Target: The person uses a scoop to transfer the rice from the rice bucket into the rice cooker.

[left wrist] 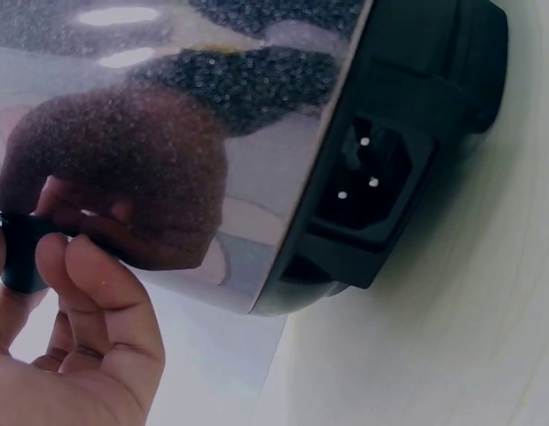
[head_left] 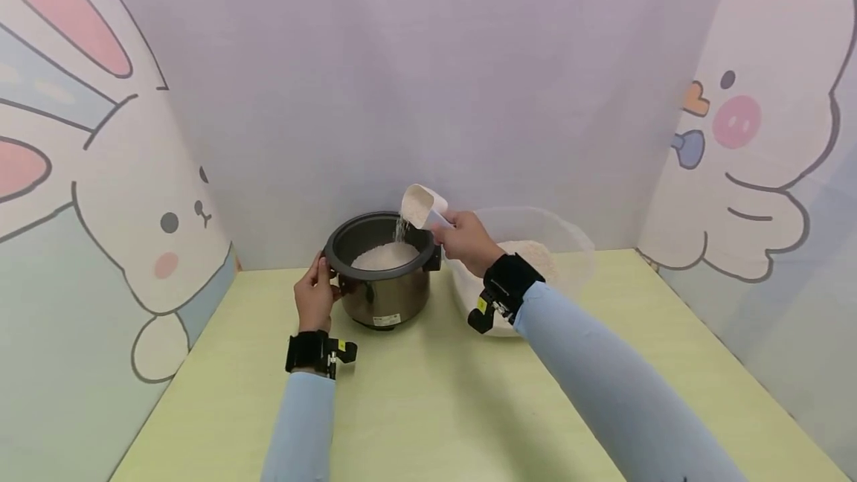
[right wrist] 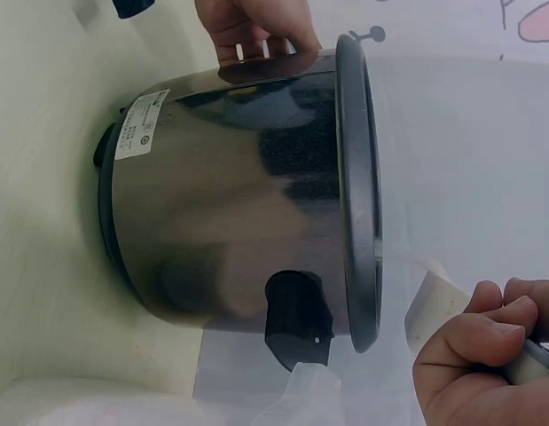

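Note:
A rice cooker (head_left: 384, 296) with a shiny dark body stands at the back of the table, its lid off. White rice (head_left: 387, 256) lies inside it. My left hand (head_left: 315, 296) grips the black side handle (left wrist: 24, 257) of the cooker, thumb and fingers pinching it. Above the cooker's right rim, my right hand (head_left: 469, 242) holds a white measuring cup (head_left: 423, 207) by its handle, tilted to the left. Grains stream from the cup into the pot. In the right wrist view the cup (right wrist: 434, 306) shows just past the rim (right wrist: 358, 195).
To the right of the cooker is a translucent plastic tub (head_left: 569, 244) with more rice (head_left: 532, 255) in it, partly behind the right wrist. A power socket (left wrist: 367, 182) sits low on the cooker's side. Cartoon-printed walls (head_left: 415, 95) enclose the yellow-green table (head_left: 415, 407).

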Available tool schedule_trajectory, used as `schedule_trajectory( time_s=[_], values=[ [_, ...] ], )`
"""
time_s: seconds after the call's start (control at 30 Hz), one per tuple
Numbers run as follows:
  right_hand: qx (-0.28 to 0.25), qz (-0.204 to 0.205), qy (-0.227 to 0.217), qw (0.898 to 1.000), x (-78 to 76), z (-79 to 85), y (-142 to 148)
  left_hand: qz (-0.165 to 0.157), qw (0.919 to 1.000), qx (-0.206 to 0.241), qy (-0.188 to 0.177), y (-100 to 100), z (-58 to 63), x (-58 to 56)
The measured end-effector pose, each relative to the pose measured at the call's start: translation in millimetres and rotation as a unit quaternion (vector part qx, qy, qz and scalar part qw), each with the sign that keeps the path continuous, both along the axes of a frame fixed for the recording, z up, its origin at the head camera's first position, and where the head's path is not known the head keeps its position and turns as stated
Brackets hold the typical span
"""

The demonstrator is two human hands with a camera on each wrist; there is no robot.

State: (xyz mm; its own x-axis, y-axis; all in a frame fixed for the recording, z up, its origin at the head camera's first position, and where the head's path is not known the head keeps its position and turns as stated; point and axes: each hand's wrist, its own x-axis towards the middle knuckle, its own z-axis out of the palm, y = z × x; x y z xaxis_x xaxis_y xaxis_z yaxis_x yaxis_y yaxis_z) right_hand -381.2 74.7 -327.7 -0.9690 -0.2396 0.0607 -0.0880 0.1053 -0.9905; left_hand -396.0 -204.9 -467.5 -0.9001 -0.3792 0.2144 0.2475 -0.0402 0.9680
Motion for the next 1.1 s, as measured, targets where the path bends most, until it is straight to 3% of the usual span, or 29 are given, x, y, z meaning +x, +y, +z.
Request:
schedule_trajectory(
  time_s=[0.3, 0.63, 0.87, 1.1],
  values=[
    [0.026, -0.012, 0.03, 0.999, 4.9, -2.6, -2, -0.005, 1.0, -0.003, 0.001, 2, -3.0, -0.2],
    [0.063, -0.034, 0.057, 0.996, -0.7, -8.2, -7, 0.0, 1.0, -0.003, -0.001, 3, 0.2, -1.4],
    [0.061, -0.032, 0.067, 0.995, 2.7, -9.4, -9, 0.002, 0.9999, -0.01, 0.002, 3, -1.1, -3.4],
    [0.096, -0.026, 0.087, 0.991, 1.4, -15.6, -12, 0.008, 0.9998, -0.016, -0.008, 2, -0.8, -0.6]
  ],
)
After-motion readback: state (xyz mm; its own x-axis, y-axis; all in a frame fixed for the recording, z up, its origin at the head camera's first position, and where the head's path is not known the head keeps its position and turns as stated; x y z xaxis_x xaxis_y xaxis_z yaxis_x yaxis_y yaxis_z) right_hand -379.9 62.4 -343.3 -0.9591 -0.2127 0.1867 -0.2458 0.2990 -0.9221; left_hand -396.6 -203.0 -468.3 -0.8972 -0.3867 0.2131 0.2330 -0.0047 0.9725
